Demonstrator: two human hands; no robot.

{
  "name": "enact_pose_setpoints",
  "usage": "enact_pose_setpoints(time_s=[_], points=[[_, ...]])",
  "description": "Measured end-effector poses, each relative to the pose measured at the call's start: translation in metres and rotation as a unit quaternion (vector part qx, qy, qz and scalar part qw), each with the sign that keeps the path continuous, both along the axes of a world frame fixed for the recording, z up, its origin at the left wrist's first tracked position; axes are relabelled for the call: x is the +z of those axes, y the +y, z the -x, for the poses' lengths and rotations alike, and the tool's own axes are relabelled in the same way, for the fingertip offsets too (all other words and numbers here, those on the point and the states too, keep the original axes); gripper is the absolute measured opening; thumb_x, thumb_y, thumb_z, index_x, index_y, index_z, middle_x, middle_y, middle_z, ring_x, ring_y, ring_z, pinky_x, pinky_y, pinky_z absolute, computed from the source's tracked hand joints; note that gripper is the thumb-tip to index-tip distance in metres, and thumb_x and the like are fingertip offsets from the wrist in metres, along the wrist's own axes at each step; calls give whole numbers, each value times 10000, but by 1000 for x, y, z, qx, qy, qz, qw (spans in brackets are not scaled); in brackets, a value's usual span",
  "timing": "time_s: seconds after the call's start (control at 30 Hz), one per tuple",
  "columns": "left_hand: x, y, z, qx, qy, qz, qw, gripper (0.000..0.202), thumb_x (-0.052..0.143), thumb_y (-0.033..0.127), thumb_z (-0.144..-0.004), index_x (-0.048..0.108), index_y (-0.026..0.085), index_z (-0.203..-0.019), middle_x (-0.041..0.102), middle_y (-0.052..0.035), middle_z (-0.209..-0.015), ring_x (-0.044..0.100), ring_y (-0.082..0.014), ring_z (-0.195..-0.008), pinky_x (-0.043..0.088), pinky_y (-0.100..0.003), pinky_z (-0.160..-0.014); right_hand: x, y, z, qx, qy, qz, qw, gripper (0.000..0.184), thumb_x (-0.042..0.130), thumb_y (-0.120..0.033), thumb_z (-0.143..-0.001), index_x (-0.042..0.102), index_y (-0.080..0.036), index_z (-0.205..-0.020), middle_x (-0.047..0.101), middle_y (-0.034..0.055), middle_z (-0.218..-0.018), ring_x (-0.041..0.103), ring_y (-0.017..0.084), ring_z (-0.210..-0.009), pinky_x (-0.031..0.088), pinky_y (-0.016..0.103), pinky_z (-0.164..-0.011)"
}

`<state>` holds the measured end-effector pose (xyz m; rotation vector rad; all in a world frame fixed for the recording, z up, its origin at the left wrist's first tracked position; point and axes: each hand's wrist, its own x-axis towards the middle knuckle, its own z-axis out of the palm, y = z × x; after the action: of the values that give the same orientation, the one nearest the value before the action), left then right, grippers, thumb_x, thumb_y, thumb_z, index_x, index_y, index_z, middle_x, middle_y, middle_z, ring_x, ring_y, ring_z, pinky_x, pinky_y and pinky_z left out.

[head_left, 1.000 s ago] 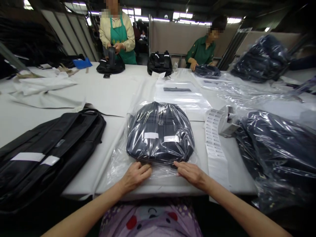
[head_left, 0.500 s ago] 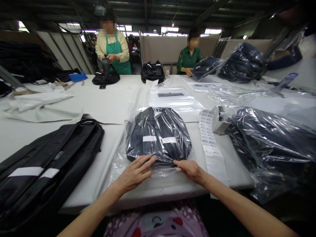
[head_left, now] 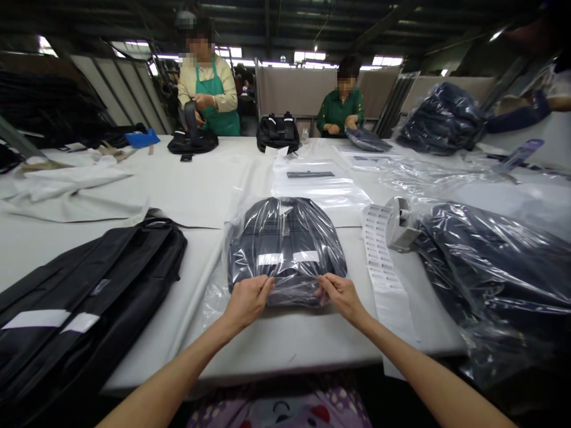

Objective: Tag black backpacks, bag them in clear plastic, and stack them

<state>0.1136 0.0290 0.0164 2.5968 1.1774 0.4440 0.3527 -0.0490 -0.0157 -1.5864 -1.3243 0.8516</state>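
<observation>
A dark backpack (head_left: 285,232) lies in front of me inside a clear plastic bag (head_left: 294,291), two white strips showing on its straps. The bag's near end is folded up over the backpack's lower edge. My left hand (head_left: 248,297) pinches the plastic at the left of this fold. On the other side, the fingertips of my right hand (head_left: 339,292) are closed on the same plastic. Between my two hands the film is stretched across the backpack.
Unwrapped black backpacks (head_left: 102,291) lie at left. A strip of printed labels (head_left: 379,244) runs beside a roll holder (head_left: 400,226); bagged backpacks (head_left: 499,255) are piled at right. Flat plastic bags (head_left: 319,187) lie beyond. Two people (head_left: 207,89) work across the table.
My left hand has gone from spread fingers to a pinch on the plastic. Both hands have raised the bag's near end and folded it over the backpack's lower edge.
</observation>
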Motion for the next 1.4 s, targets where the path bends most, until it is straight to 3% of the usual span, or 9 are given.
enact_pose_setpoints(time_s=[0.4, 0.57, 0.7, 0.83, 0.97, 1.03, 1.13, 1.3, 1.4], points=[[12, 17, -20, 2, 198, -43, 979, 210, 383, 205, -915, 576, 125, -942, 506, -139, -1034, 610, -178, -626, 489, -319, -550, 5, 21, -2, -29, -3, 127, 992, 421, 504, -552, -767, 534, -191, -552, 573, -11, -424, 589, 170, -394, 463, 248, -387], [14, 34, -26, -288, 169, -179, 925, 599, 491, 69, -828, 346, 378, -1320, 306, -20, -1449, 319, -303, -1292, 299, -568, -1003, 9, 34, -1, -10, -32, 177, 984, 441, 538, -536, -746, 558, -184, -481, 594, 18, -409, 578, 164, -374, 447, 236, -375], [0, 45, -27, -372, 153, -163, 901, 601, 518, 138, -838, 310, 361, -1357, 387, 12, -1413, 287, -241, -1325, 198, -556, -1069, 25, 46, -24, 4, -58, 203, 977, 479, 579, -562, -714, 588, -162, -450, 600, 52, -408, 577, 166, -394, 455, 244, -410], [-10, 49, -27, -368, 150, -133, 908, 634, 486, 107, -828, 284, 358, -1374, 384, -18, -1414, 356, -262, -1288, 216, -600, -1039, 49, 8, -76, 0, -101, 123, 987, 565, 447, -611, -796, 632, -145, -1057, 695, 116, -976, 652, 234, -908, 527, 338, -774], [-14, 51, -27, -375, 140, -134, 907, 681, 481, 79, -795, 270, 353, -1382, 370, -25, -1422, 364, -281, -1280, 204, -633, -1027, 45, -57, -87, 117, -372, -60, 919, 1128, 691, -714, -468, 360, -116, -1365, 360, 227, -1398, 254, 415, -1313, 229, 641, -1026], [-15, 52, -27, -378, 146, -132, 905, 708, 475, 56, -780, 258, 347, -1388, 358, -27, -1429, 361, -292, -1279, 187, -657, -1019, 34, -67, -73, 92, -398, -125, 904, 872, 691, -651, -564, 521, -123, -1237, 494, 218, -1290, 372, 408, -1251, 250, 653, -1004], [-15, 52, -28, -377, 157, -125, 904, 710, 460, 41, -781, 255, 348, -1388, 346, -24, -1435, 358, -294, -1280, 176, -664, -1018, 21, -52, -58, -3, -250, -126, 960, 264, 549, -419, -833, 678, -191, -865, 695, 78, -832, 647, 225, -828, 497, 405, -824], [-12, 52, -28, -375, 148, -118, 907, 668, 461, 63, -803, 274, 347, -1378, 360, -29, -1428, 369, -293, -1275, 190, -664, -1015, 11, -18, -82, -181, -35, 82, 980, 316, 586, -438, -750, 657, -143, -660, 584, 22, -482, 555, 172, -470, 456, 280, -481], [-9, 52, -28, -381, 149, -101, 907, 672, 471, 50, -793, 285, 336, -1371, 347, -27, -1435, 365, -302, -1274, 188, -687, -1003, 26, -11, -79, -282, -31, 11, 959, 296, 568, -419, -757, 624, -134, -812, 578, 22, -572, 533, 157, -510, 430, 267, -475]])
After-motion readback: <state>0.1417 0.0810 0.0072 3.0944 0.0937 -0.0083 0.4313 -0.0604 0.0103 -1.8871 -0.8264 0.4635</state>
